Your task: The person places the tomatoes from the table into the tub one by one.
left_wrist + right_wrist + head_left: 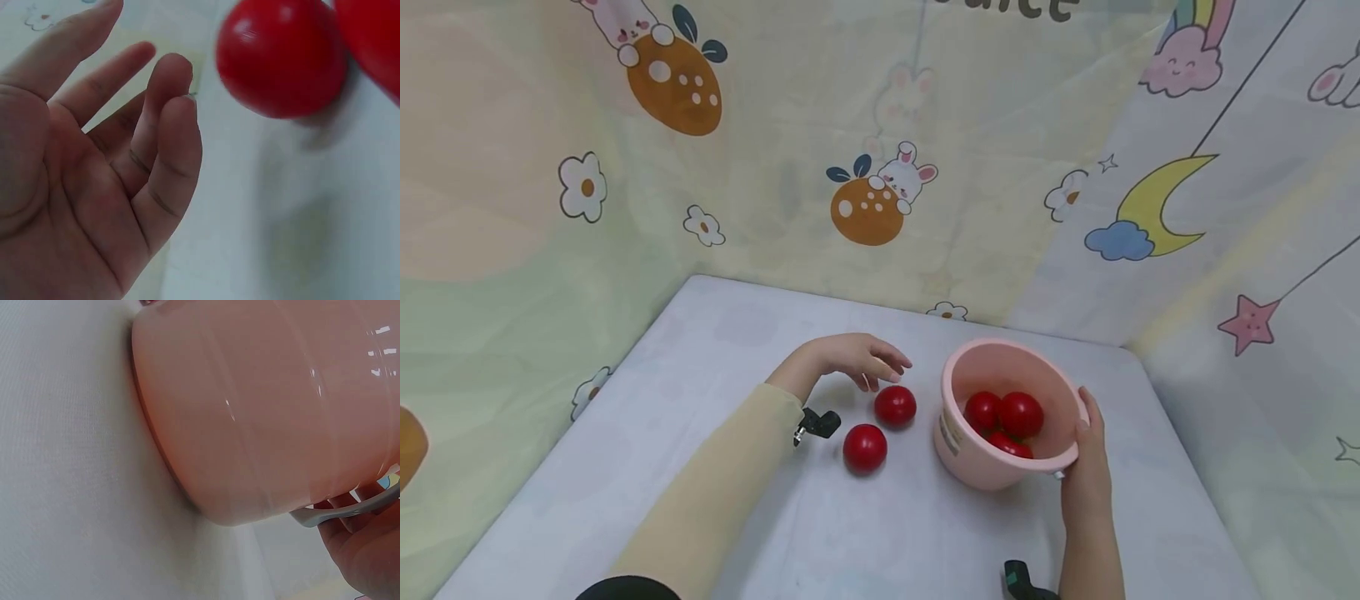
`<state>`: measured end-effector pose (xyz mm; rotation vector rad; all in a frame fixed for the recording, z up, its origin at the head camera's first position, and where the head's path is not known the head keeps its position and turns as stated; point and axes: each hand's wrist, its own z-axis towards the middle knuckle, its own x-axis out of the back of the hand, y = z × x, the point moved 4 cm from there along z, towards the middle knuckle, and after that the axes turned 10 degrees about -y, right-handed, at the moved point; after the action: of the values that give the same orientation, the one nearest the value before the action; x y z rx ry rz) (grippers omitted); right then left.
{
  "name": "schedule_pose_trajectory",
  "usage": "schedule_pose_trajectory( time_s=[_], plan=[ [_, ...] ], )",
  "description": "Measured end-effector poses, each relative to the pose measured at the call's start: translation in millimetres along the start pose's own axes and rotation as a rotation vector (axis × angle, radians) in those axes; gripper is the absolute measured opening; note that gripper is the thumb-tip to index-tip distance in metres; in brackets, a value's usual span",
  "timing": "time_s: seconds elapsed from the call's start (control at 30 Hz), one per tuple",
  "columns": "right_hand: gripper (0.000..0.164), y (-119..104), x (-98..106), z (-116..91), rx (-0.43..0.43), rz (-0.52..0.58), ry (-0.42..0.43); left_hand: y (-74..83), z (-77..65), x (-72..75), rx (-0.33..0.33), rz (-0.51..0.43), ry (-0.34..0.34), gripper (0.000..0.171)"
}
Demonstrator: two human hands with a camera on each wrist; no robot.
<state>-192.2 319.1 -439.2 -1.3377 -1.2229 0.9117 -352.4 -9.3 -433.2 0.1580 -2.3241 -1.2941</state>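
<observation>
Bright, even and soft throughout, seemingly from above; no harsh glare in the head view. Only faint, short shadows under the two balls (880,427) on the table (715,350) and beneath the pink bucket (1000,417). Slight wide-angle bending toward the edges, table lines bowing outward. Left wrist view soft and smeared: red ball (281,59) blurred with a small white highlight, palm (87,187) too close for sharp focus. Right wrist view sharper, with white streaks of glare at top right of the bucket wall (262,406); cloth weave crisp at left.
</observation>
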Motion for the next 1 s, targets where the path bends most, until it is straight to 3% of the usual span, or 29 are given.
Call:
schedule_pose_trajectory(
  time_s=[0.2, 0.4, 0.57, 1.0],
  plan=[
    [0.055, 3.1, 1.0, -2.4, 0.059, 0.009, 0.023, -30.2, 2.4, -14.5, 0.022, -0.079, 0.011, 0.069],
    [0.055, 4.3, 0.6, -2.3, 0.055, 0.011, 0.028, -46.1, 8.3, -26.4, 0.027, -0.127, -0.011, 0.065],
    [0.054, 3.9, 0.1, -2.3, 0.052, 0.017, 0.026, -53.3, 11.7, -33.3, 0.017, -0.171, -0.002, 0.055],
    [0.054, 0.9, -0.3, -3.5, 0.055, 0.013, 0.030, -59.6, 16.4, -38.6, -0.040, -0.277, 0.017, 0.052]
  ],
)
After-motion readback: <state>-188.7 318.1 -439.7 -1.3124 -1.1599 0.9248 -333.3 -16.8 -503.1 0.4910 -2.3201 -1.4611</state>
